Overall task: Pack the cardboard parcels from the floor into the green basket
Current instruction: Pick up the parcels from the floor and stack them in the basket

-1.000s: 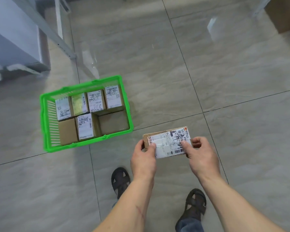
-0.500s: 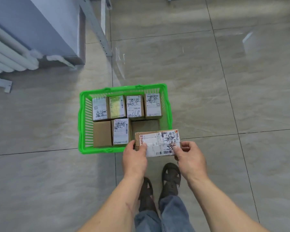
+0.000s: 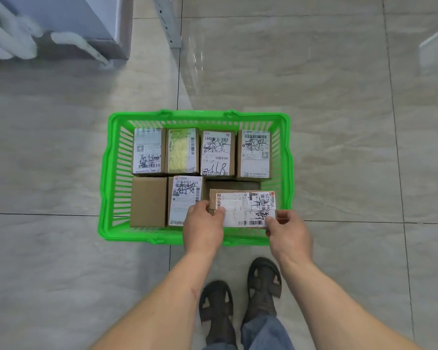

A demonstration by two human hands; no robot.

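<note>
The green basket (image 3: 106, 173) stands on the tiled floor in front of my feet. Several labelled cardboard parcels fill it, a back row (image 3: 202, 152) and a front row (image 3: 148, 200). I hold one more cardboard parcel (image 3: 245, 207), white label up, over the basket's front right corner. My left hand (image 3: 202, 227) grips its left end and my right hand (image 3: 288, 233) grips its right end. Part of a brown parcel (image 3: 233, 185) shows beneath it.
A blue-grey cabinet (image 3: 68, 18) with white pipes (image 3: 8, 44) stands at the back left. A metal post (image 3: 168, 21) rises behind the basket. My two sandalled feet (image 3: 238, 299) are just below the basket's near rim.
I have stepped up to the basket, and both hands have carried the parcel from over the open floor to above the basket's front right corner.
</note>
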